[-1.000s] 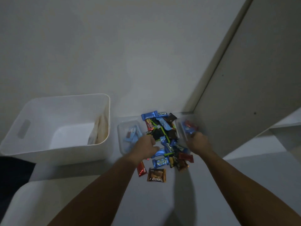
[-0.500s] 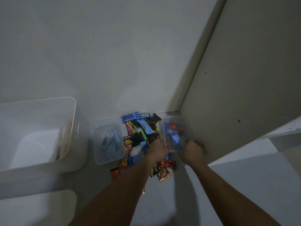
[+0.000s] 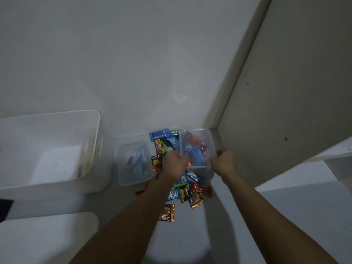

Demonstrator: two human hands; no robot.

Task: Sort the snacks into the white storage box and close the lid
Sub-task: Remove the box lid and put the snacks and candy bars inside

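A small clear container (image 3: 198, 149) is gripped at its near corners by both hands: the left hand (image 3: 174, 164) is curled round the near left corner, the right hand (image 3: 223, 161) is curled round the near right corner, and the near wall of the container is held between them. The container appears to be raised above the loose snacks (image 3: 182, 189), its far end close to the corner where the wall (image 3: 133, 63) meets a side panel (image 3: 295, 92). Red and blue wrapped snacks are seen through its translucent walls.

Nearest the camera, a flat white lid (image 3: 47, 239) is laid at the lower left. A bronze-coloured packet (image 3: 167, 212) is set apart at the near edge of the pile. Beyond it, blue, black, red and orange wrappers are scattered beneath and between the forearms, and more blue and red ones are seen further back beside the held container.

Just left of the pile, a second clear container (image 3: 133, 162) holding pale blue packets is rested on the surface. Further left, the white storage box (image 3: 95, 149) is stood open, close beside that second container; what it holds cannot be made out clearly.
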